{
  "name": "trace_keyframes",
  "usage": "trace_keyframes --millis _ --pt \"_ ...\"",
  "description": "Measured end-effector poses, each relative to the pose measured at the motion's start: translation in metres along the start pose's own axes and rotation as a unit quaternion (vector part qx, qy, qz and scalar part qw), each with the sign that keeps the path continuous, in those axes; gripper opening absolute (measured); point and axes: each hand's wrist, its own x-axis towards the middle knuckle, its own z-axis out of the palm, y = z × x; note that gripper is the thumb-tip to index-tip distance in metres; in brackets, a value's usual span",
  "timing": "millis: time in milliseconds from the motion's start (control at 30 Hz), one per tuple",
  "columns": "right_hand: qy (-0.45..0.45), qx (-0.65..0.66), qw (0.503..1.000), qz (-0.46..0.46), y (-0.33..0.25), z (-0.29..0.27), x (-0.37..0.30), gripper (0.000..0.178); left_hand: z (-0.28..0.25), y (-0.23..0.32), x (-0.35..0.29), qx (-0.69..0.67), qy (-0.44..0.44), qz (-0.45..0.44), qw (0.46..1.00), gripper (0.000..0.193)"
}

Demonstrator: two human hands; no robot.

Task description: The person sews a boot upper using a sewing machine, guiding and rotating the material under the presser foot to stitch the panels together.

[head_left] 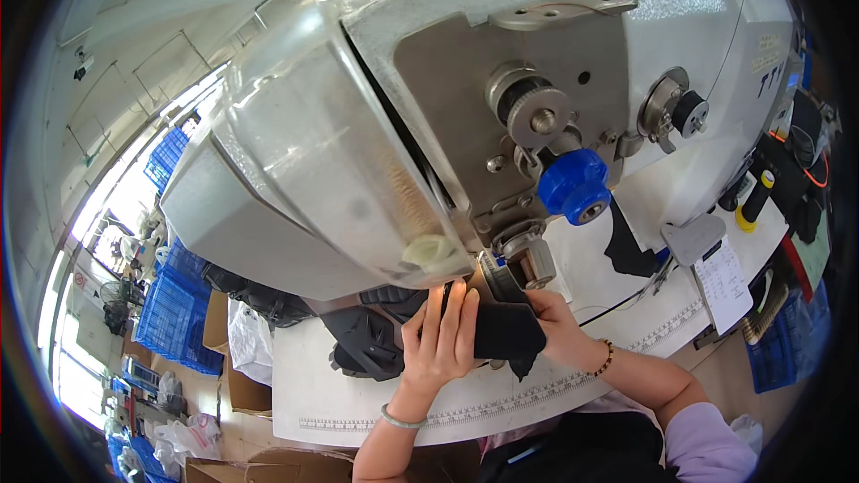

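Observation:
A piece of black fabric point(506, 335) lies under the head of a large grey sewing machine point(295, 161). My left hand point(438, 340) rests at the fabric's left side, fingers stretched forward and lit by the machine's lamp; its fingertips reach the sewing area. At the right edge of the fabric, my right hand point(564, 331) is closed on it, with some fingers hidden behind the cloth. The needle and presser foot are mostly covered by the machine's housing and my fingers. More black material point(362, 344) is bunched left of my left hand.
A blue tension knob point(573, 186) juts from the machine above my hands. Rulers point(528, 394) run along the white table point(358, 407). Right are a grey device point(693, 237), a paper sheet point(723, 282) and a yellow-black bottle point(756, 201). Blue crates point(174, 313) stand left.

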Motion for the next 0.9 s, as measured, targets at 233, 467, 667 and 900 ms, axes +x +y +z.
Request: trace_keyframes --millis 233,467,667,900 --pt "-0.007 0.017 0.999 0.026 -0.003 -0.004 -0.002 0.035 0.002 0.0 0.0 0.007 -0.009 -0.001 1.0 0.036" --pt "-0.013 0.056 0.998 0.004 0.002 -0.009 -0.002 0.032 0.006 -0.001 -0.009 -0.052 -0.015 0.01 0.998 0.06" --pt "-0.019 0.014 1.0 -0.011 0.005 -0.011 0.0 0.026 0.006 0.0 -0.011 -0.058 -0.024 0.001 0.998 0.058" --pt "-0.025 0.003 0.999 -0.024 0.002 -0.006 0.0 0.027 -0.001 0.002 -0.004 -0.055 -0.009 -0.012 0.998 0.04"
